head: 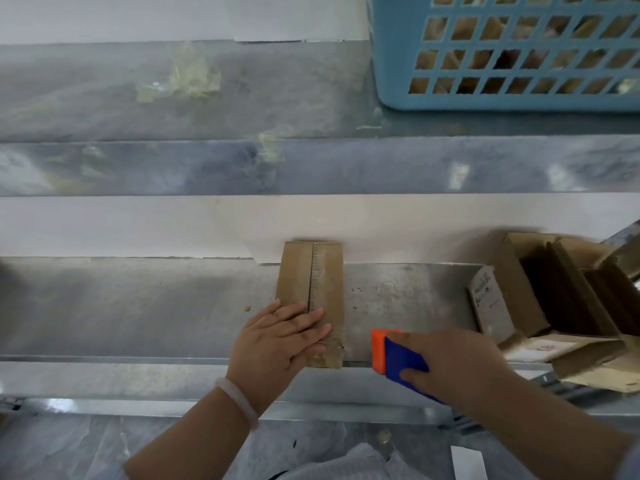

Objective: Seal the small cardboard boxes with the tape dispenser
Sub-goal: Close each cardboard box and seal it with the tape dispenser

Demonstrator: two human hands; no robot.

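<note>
Grey metal bench (138, 306) under cardboard box (298, 271)

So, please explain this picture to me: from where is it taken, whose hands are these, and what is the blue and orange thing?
There is no machine here. A person wears a camera on the head, so you look down at their two hands. The left hand lies flat on a small box on a metal table. The right hand holds the blue and orange thing, a tape dispenser, just right of the box. Further right is an open carton; a blue basket stands behind, at the top right.
</note>
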